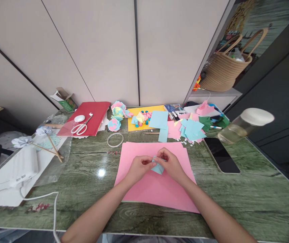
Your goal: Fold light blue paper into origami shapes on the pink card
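My left hand point(139, 167) and my right hand point(171, 164) meet over a large pink sheet of paper point(156, 189) that lies flat on the green marbled table point(235, 199). Both hands pinch a small folded light-blue paper piece point(157, 167) between their fingertips, just above the pink sheet. The fingers of both hands are curled closed on its edges. Part of the blue piece is hidden under my right fingers.
Behind the sheet lie a tape ring point(115, 139), scissors point(81, 127) on a red folder point(90, 118), folded paper flowers point(116, 116), a yellow sheet point(144, 118), and several blue and pink squares point(187, 130). A phone point(221, 155) and glass jar point(245, 126) sit right; a white power bank point(24, 165) left.
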Demonstrator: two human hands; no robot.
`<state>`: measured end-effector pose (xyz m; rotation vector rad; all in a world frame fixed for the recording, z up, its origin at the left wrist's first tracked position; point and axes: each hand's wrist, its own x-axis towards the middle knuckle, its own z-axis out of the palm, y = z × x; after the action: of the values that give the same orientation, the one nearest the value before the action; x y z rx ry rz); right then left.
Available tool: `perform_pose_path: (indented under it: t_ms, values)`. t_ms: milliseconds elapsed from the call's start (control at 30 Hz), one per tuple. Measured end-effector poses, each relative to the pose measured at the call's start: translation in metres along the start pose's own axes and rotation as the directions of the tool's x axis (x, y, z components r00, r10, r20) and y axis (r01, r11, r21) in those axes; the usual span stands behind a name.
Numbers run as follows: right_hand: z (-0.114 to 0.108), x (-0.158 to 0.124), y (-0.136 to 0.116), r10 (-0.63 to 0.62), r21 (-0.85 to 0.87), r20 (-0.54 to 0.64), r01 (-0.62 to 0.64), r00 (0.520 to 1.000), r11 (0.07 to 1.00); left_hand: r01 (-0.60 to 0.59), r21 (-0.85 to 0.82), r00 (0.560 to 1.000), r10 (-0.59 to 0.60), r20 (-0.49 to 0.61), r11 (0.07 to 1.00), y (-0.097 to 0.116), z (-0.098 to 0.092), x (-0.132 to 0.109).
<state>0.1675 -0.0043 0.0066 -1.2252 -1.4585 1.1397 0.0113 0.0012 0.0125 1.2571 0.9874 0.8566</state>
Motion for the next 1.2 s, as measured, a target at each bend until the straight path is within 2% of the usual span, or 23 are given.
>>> perform_pose_path:
  t_ms: [133,233,500,800,1200]
  values:
    - [-0.0004,0.0014,0.0009,0.023,0.001,0.029,-0.023,0.999,1.000,-0.005,-0.032,0.999,0.003,-0.047,0.999,-0.0009,-0.0018,0.0006]
    - [-0.0011,0.0019,-0.0001,0.085,0.007,0.081,-0.085,0.993,0.996,-0.016,-0.053,0.996,0.011,-0.086,0.998,-0.0016,-0.0036,0.0009]
    - [-0.0009,0.0017,-0.0042,0.156,0.099,0.116,-0.168,0.981,0.981,-0.015,-0.087,0.995,0.006,-0.097,0.996,-0.0013,-0.0044,0.0008]
    - [-0.0010,0.0020,0.0019,0.173,0.073,0.098,-0.181,0.980,0.981,-0.011,-0.100,0.995,0.002,-0.097,0.995,-0.0032,-0.0039,0.0013]
    - [-0.0032,0.0034,0.0021,0.141,0.079,0.001,-0.141,0.990,0.987,0.000,-0.102,0.994,-0.012,-0.111,0.995,-0.0017,-0.0033,0.0018]
